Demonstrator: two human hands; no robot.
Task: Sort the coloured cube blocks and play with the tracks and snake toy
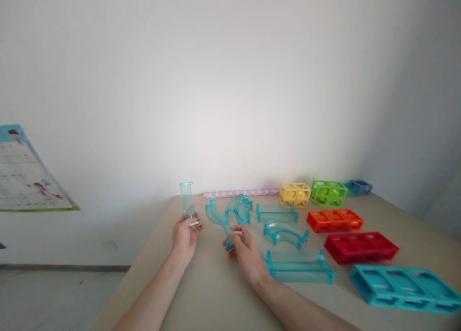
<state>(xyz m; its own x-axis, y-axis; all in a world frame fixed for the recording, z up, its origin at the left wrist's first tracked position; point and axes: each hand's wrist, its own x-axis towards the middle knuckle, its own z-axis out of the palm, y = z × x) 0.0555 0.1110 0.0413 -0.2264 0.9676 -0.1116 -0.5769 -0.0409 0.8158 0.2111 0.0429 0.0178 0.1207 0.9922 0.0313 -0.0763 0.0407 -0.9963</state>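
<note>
My left hand (186, 237) is closed around the lower end of a straight, see-through teal track piece (187, 196), held upright above the table. In my right hand (243, 249) is a curved, see-through teal track piece (216, 215), gripped at its lower end and tilted up to the left. Just behind it lies another curved teal piece (239, 208). To the right of my right hand are a straight teal track (277, 213), an arched teal piece (286, 233) and a longer straight teal track (300, 266).
Block frames stand on the table (212, 302) at right: yellow (295, 195), green (328, 193), orange (335, 220), red (361, 247) and turquoise (405, 288). A blue piece (361, 187) sits in the far corner. A purple patterned strip (241, 193) runs along the wall.
</note>
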